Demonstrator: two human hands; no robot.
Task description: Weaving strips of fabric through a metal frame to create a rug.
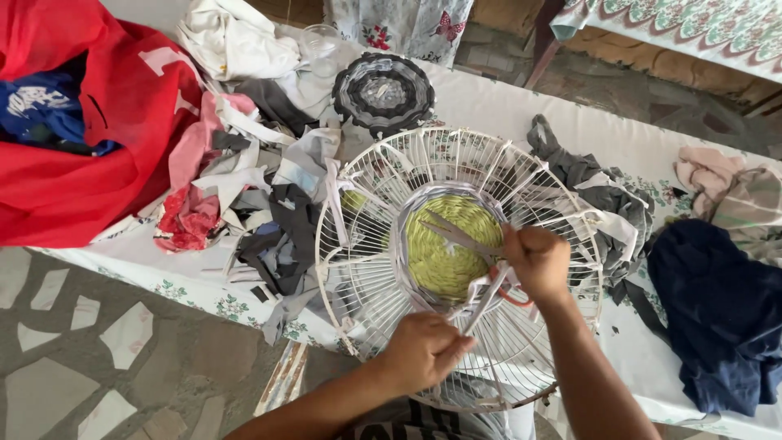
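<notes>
A long table (505, 110) under a white flowered cloth runs from upper left to lower right. One red cloth bag (73, 155) lies at its left end, beside a heap of mixed fabric scraps (244, 187). One dark blue garment (721, 314) lies at the right end, with a pale pink cloth (709, 171) above it and a grey rag (586, 179) between that and the frame.

One round white wire fan guard (366, 269) lies flat near the table's front edge. At its centre sits one yellow-green woven disc (444, 253), ringed by grey-white weaving. One finished round mat (383, 91) in grey, black and white lies past the guard's far rim, just beside a clear plastic cup (322, 39).

One grey fabric strip (487, 300) runs as a taut line between the hands, its long axis slanting from lower left up to upper right.

The right hand (536, 261) is clenched on one pair of scissors (456, 236); the blades point up and left across the woven disc. The left hand (419, 350) is closed, pinching the strip's lower end over the guard's near rim.
</notes>
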